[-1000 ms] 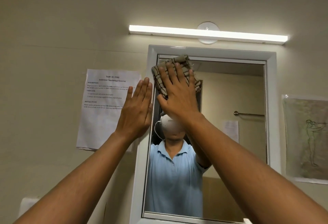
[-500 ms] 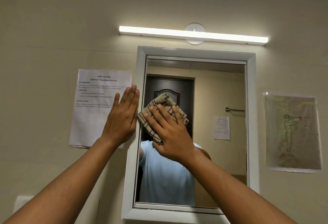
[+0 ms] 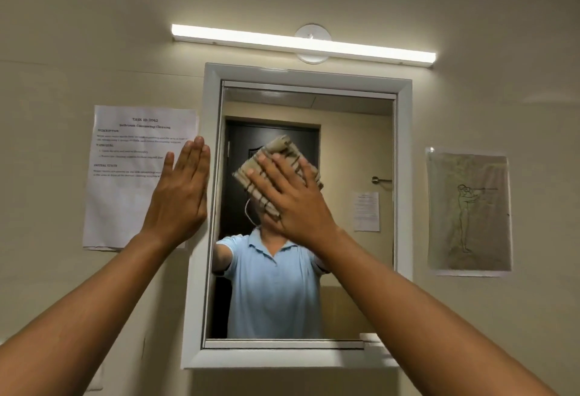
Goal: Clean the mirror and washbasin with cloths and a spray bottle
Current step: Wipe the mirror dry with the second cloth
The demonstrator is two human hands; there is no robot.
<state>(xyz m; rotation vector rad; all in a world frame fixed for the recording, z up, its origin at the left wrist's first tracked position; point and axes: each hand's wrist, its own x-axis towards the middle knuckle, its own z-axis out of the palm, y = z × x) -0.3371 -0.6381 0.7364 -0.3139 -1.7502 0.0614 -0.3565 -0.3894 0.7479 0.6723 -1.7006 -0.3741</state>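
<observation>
1. The right hand lies flat, fingers spread, pressing a folded striped cloth against the mirror glass, left of centre and about mid-height.
2. That hand's grip is not a pinch: the open palm and fingers pin the cloth to the glass, and part of the cloth shows above and left of the fingers.
3. The left hand is open and flat, fingers together, resting on the wall at the left side of the frame; it overlaps the edge of a paper taped there and holds nothing.
4. The cloth looks soft, light and limp, so it probably bunches or slips out unless pressure is spread across the fold; holding it under the whole palm seems the better way.
5. The glass is stiff, smooth and fragile, so even, moderate pressure seems wise, and the frame side is the sensible place to brace.
6. The lamp hangs above the frame, clear of both hands.
7. The washbasin and spray bottle are out of view, so that part of the task cannot be judged.
</observation>
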